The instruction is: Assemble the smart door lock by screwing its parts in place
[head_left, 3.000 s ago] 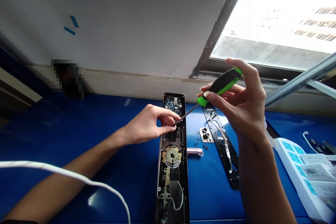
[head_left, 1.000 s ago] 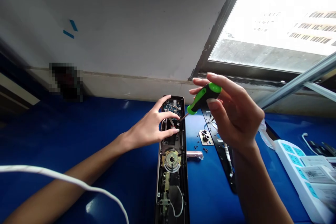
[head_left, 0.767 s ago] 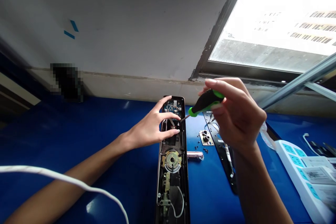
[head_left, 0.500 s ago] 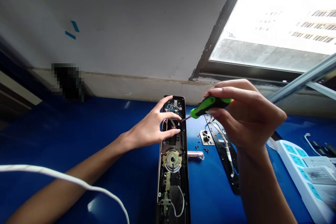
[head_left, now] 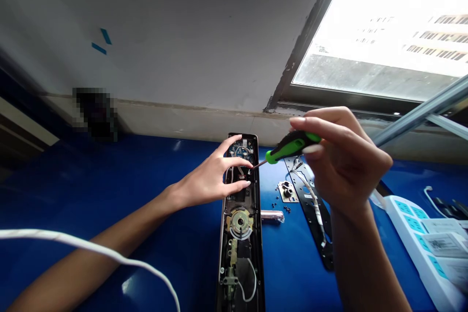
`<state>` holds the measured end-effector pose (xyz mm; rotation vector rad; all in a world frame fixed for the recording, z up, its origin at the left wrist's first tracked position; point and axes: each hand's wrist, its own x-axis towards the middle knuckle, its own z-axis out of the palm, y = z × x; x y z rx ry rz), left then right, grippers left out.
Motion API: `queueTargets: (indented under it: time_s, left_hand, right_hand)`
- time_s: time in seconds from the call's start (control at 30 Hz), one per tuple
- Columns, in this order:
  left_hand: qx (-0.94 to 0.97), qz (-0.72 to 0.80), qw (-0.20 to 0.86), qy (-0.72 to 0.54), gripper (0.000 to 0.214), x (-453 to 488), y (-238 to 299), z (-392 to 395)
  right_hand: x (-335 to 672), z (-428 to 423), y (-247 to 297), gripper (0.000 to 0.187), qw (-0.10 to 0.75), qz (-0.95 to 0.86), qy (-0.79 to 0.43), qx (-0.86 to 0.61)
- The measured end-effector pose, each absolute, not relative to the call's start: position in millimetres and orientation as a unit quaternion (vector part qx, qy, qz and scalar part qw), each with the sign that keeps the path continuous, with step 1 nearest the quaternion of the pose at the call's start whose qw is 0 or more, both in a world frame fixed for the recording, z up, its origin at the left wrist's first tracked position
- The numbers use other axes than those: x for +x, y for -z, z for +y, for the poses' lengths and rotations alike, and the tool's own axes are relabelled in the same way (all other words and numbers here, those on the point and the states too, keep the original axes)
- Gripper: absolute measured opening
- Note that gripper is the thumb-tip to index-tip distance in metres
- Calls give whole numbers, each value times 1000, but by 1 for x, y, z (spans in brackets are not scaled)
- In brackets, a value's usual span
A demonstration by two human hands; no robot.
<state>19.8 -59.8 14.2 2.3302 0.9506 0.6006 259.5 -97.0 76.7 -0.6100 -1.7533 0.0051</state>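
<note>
— Little has shifted: the right hand (head_left: 347, 165) has rolled over, fingers pinched on the green screwdriver (head_left: 290, 146), its tip staying at the open lock body (head_left: 239, 234) mid-frame (turning, I'd judge).
— And the left hand (head_left: 208, 180)?
— Still splayed, pressing the lock's upper part, grasping nothing. Its fingers hide whatever sits under the tip, and the power strip (head_left: 420, 234) is cut off lower right.

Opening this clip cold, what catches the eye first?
The green-and-black screwdriver stands out, gripped in the right hand at centre right, its tip at the upper part of the long opened lock body lying on the blue table. The left hand rests spread-fingered on that lock's upper end. A bright window fills the top right.
</note>
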Motion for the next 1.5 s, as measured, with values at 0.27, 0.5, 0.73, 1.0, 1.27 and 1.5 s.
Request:
queueTargets:
  time_s: [0.27, 0.5, 0.73, 1.0, 1.27, 1.5]
  left_hand:
    - [864, 358, 267, -232, 42, 19, -14, -58]
    - [865, 358, 267, -230, 41, 19, -14, -59]
    - [866, 359, 257, -235, 41, 19, -15, -59]
    - [869, 357, 246, -238, 42, 20, -12, -57]
    - [868, 365, 239, -235, 42, 21, -12, -57]
    - [865, 364, 242, -246, 40, 19, -12, -57]
  right_hand:
    - [261, -98, -76, 42, 604, -755, -32, -252]
    - [259, -97, -76, 39, 584, -768, -73, -254]
    - [263, -99, -75, 37, 598, -756, 7, -265]
    - [261, -98, -75, 45, 591, -767, -24, -248]
    - [261, -100, -79, 45, 546, -793, -67, -262]
    - [262, -98, -76, 34, 580, -768, 1, -271]
